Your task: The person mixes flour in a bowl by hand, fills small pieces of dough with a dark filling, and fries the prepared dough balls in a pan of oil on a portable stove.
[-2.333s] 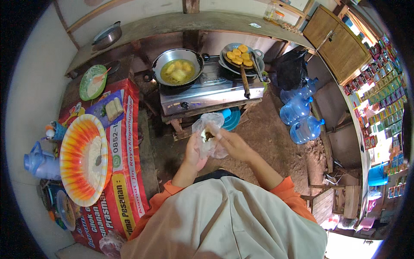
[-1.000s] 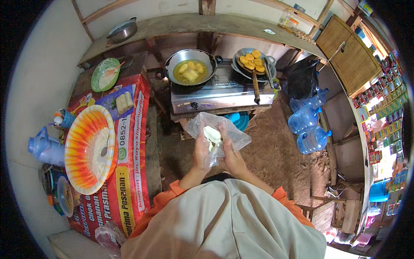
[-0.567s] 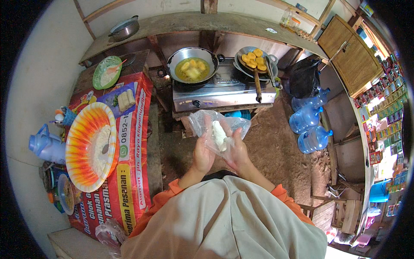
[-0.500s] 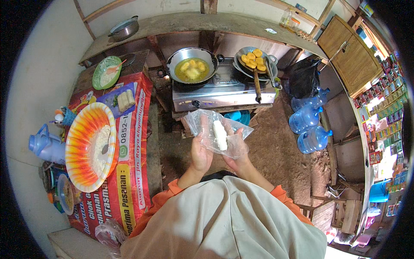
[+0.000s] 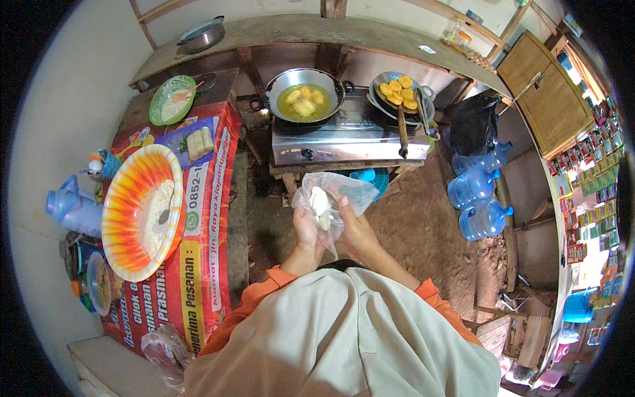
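In front of my body, a clear plastic sheet (image 5: 358, 193) is spread between my two hands. On it lies a white piece of dough (image 5: 320, 204), its lower part covered by a fold of plastic. My left hand (image 5: 306, 229) cups the sheet from below and the left side, fingers mostly hidden behind it. From the right, my right hand (image 5: 356, 231) grips the sheet, its thumb pressed on top beside the dough. Beyond the hands, a wok (image 5: 303, 100) of oil with yellow pieces frying sits on the stove's left burner.
A steel stove (image 5: 350, 147) carries a second pan of golden fried pieces (image 5: 400, 92). At left, a red-covered table bears an orange-and-white basin (image 5: 126, 218) of flour, wrapped white rolls (image 5: 199, 143) and a green bowl (image 5: 172, 100). Blue water jugs (image 5: 485, 218) stand on the floor at right.
My right hand has come up over the plastic, thumb on top, folding it inward. The dough, a long roll before, is now partly covered and looks shorter. The view has shifted slightly.
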A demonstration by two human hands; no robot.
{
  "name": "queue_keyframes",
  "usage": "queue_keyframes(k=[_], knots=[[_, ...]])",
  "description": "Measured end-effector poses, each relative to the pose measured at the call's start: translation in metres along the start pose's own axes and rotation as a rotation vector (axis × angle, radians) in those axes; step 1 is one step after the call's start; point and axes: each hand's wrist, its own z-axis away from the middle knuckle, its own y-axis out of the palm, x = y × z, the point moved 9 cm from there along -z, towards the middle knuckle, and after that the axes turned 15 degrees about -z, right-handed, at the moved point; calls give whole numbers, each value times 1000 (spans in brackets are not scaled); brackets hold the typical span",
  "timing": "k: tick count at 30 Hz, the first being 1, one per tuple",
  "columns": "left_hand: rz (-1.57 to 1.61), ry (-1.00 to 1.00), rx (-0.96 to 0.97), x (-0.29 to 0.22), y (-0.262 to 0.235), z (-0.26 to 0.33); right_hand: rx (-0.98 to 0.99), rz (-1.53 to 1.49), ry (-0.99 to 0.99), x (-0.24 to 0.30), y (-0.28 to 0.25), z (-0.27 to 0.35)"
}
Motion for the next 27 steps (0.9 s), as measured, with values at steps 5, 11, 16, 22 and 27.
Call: queue_keyframes(k=[5,11,16,22,27], knots=[[186,111,117,-31,11,11,-155,513,-147,35,-31,20],[15,138,194,-21,13,9,60,60,92,-1,13,32],[133,140,153,-28,12,8,19,-145,89,-1,1,19],[193,20,208,-28,23,18,-100,72,55,15,-60,18],[69,88,263,-15,28,13,-135,415,63,25,-35,0]])
